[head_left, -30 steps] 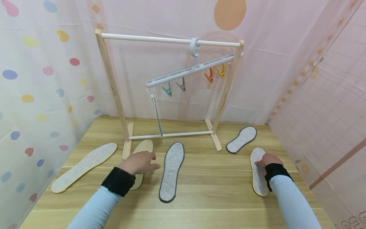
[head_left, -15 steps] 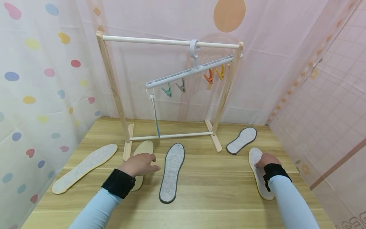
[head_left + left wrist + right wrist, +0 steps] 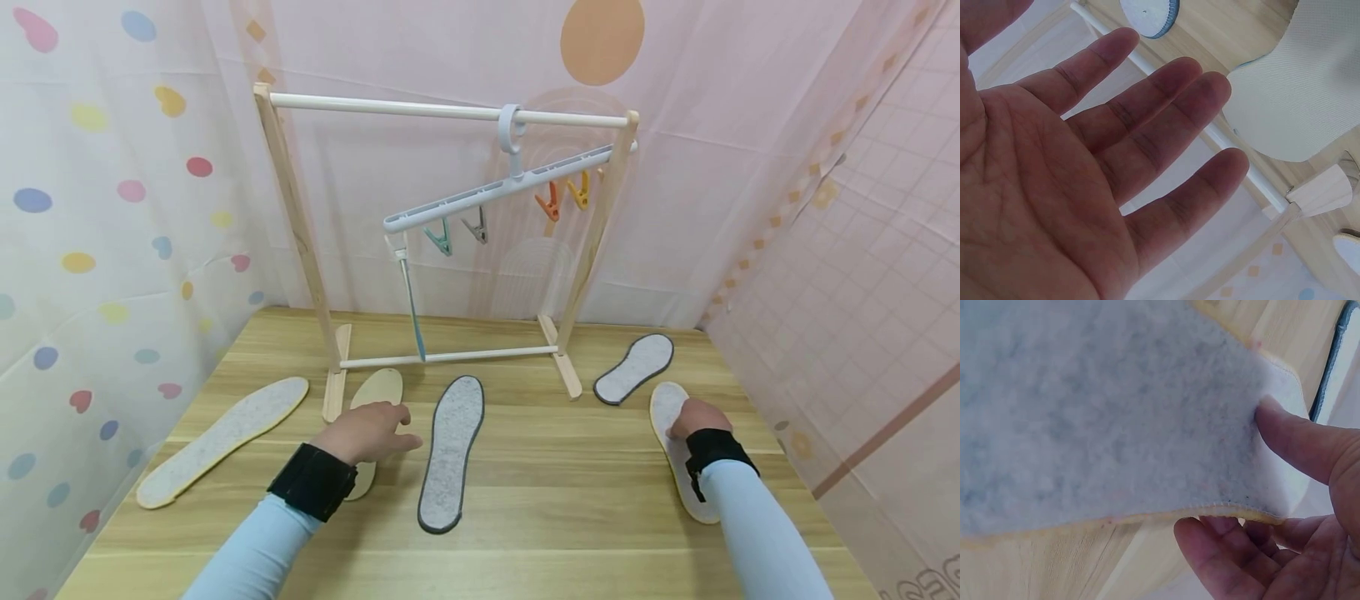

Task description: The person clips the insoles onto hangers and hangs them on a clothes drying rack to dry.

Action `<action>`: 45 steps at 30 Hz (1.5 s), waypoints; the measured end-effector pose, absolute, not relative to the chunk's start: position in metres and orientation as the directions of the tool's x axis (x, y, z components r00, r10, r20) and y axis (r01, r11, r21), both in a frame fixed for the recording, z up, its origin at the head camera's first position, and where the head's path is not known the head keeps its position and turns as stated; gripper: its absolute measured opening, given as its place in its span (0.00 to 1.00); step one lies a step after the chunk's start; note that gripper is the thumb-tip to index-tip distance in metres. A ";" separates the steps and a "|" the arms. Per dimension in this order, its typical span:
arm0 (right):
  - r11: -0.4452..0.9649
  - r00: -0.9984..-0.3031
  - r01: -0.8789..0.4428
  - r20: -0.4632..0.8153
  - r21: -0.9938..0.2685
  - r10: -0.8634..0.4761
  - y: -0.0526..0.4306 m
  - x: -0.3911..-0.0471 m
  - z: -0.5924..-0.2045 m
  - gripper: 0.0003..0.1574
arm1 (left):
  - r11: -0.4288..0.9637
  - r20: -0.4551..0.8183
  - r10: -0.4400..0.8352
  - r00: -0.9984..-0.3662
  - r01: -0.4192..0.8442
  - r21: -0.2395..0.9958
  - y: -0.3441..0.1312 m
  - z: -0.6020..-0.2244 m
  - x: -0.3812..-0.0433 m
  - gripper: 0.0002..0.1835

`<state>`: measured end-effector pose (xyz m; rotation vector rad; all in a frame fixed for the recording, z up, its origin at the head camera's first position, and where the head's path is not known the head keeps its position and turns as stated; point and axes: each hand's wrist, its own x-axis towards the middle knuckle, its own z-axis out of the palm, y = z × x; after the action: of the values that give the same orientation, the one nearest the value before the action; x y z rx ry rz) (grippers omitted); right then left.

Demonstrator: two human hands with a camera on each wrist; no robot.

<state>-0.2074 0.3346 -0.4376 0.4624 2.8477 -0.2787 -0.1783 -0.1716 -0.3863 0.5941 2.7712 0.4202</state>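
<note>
My right hand [image 3: 699, 417] pinches a grey felt insole [image 3: 682, 467] with a yellow edge at the table's right side. In the right wrist view the thumb [image 3: 1297, 434] lies on its felt face, with the other fingers curled beneath the edge. Over a beige insole [image 3: 381, 386] at the left, my left hand [image 3: 366, 429] hovers with relaxed, spread fingers and holds nothing. That insole's pale textured face [image 3: 1304, 94] shows past the fingers in the left wrist view. A dark-edged grey insole [image 3: 452, 450] lies just right of the left hand.
A yellow-edged insole [image 3: 225, 442] lies far left; a smaller dark-edged one [image 3: 635, 367] lies back right. Behind stands a wooden rack [image 3: 300, 233] with a white top bar [image 3: 390, 106]. From it hangs a tilted grey hanger [image 3: 465, 198] with several coloured clips, including an orange one [image 3: 552, 202].
The insole in my right hand has turned slightly, its near end swinging right and its far end shifting left. The right hand has moved a little left. My left hand stays in place.
</note>
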 end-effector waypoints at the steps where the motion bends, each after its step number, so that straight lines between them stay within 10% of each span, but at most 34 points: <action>1: 0.930 -0.921 0.336 -0.261 -0.151 0.290 0.334 -0.207 -0.437 0.23 | 0.873 -0.203 0.435 -0.877 0.355 0.334 -0.171 -0.386 -0.178 0.25; 19: 0.883 -0.892 0.421 -0.269 -0.207 0.362 0.332 -0.205 -0.440 0.35 | 0.873 -0.194 0.432 -0.881 0.355 0.333 -0.169 -0.391 -0.180 0.24; 45: 0.905 -0.935 0.352 -0.138 -0.237 0.327 0.328 -0.201 -0.432 0.17 | 0.867 -0.183 0.439 -0.880 0.361 0.345 -0.166 -0.385 -0.176 0.23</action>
<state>-0.2008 0.3279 -0.4321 0.5312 2.9731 -0.3967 -0.1762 -0.1661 -0.3852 0.6070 2.7841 0.4425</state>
